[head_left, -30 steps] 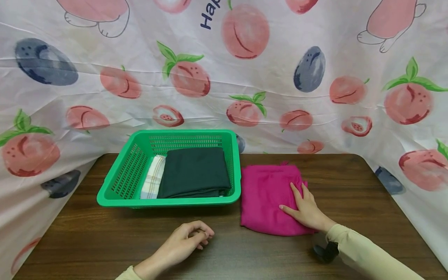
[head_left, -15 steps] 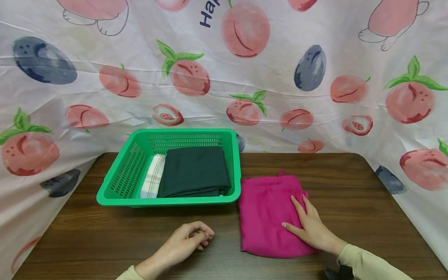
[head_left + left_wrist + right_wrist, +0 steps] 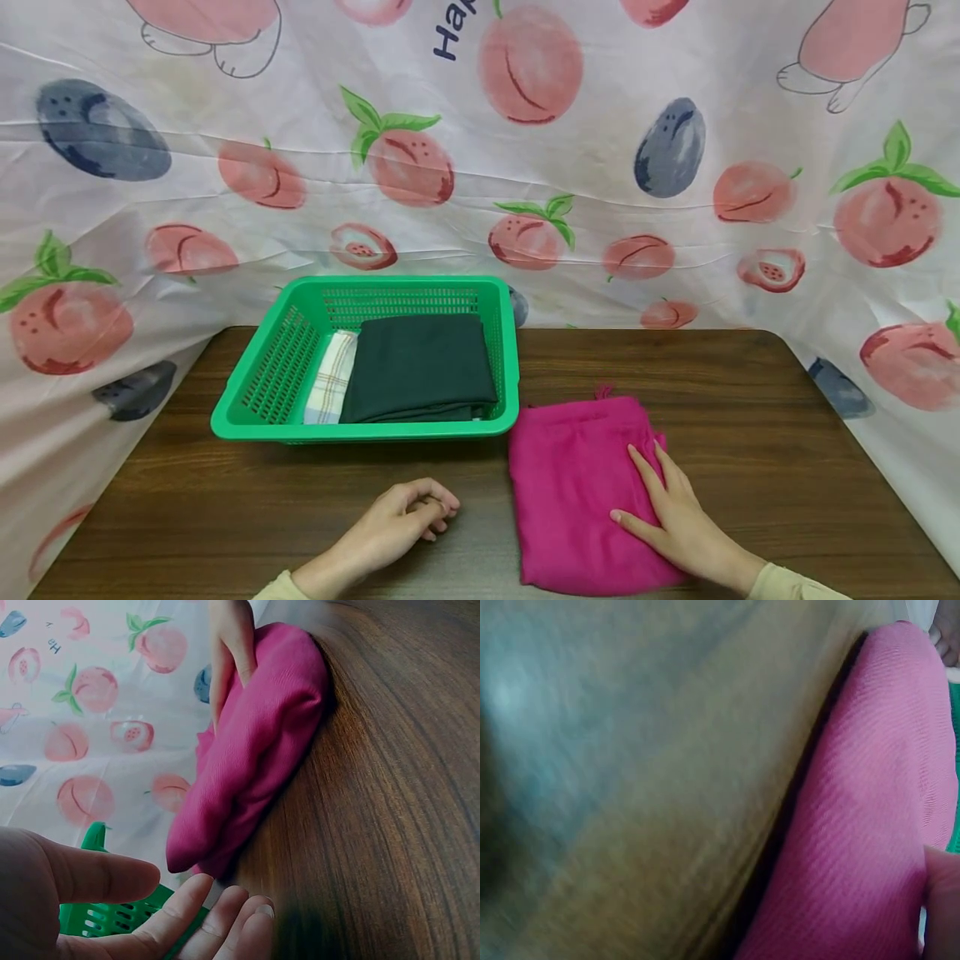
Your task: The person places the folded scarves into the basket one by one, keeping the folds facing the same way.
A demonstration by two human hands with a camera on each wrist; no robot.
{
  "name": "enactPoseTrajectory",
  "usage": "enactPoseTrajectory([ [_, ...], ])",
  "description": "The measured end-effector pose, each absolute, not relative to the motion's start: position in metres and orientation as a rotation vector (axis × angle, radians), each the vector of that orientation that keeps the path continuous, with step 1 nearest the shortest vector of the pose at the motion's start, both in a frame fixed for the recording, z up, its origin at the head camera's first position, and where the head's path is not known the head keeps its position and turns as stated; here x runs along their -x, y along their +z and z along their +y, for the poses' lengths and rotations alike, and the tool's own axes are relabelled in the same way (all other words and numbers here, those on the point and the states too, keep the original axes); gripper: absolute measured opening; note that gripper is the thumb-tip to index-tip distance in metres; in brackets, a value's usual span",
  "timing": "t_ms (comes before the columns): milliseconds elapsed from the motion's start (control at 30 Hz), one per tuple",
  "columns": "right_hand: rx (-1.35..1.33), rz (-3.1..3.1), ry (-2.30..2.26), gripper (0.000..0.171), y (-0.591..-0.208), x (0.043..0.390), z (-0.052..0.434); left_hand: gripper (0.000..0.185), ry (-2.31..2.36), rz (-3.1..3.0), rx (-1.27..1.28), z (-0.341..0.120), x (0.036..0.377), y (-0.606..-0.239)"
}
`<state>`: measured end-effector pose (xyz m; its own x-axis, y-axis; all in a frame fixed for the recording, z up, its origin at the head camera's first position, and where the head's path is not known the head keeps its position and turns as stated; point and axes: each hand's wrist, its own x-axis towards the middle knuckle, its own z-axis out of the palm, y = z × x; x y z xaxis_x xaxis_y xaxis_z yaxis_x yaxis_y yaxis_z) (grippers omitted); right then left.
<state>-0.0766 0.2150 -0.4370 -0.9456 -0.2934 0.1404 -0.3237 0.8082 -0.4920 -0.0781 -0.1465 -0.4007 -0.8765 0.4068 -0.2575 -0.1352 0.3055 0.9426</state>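
A folded magenta cloth (image 3: 577, 492) lies on the dark wooden table (image 3: 750, 400), just right of the green basket (image 3: 255, 392). My right hand (image 3: 675, 521) lies flat on the cloth's right part, fingers straight and pressing down. The same cloth (image 3: 255, 750) shows in the left wrist view, and fills the right of the right wrist view as pink weave (image 3: 870, 825). My left hand (image 3: 408, 512) rests on the table in front of the basket, fingers loosely curled and holding nothing; its fingers (image 3: 187, 915) show in the left wrist view.
The basket holds a folded dark green cloth (image 3: 420, 367) and a folded plaid cloth (image 3: 330, 387) beside it. A peach-printed sheet (image 3: 480, 167) hangs behind and around the table. The table's right rear corner (image 3: 772, 337) is rounded.
My right hand has slid the magenta cloth toward me across the table, away from the basket's far end. The left hand has stayed where it was.
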Motion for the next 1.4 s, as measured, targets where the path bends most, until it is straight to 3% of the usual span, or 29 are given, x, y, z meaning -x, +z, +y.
enactPoseTrajectory([
  [1400, -0.607, -2.826, 0.901, 0.089, -0.457, 0.037, 0.166, 0.031, 1.536, 1.999, -0.172, -0.14, 0.072, -0.409],
])
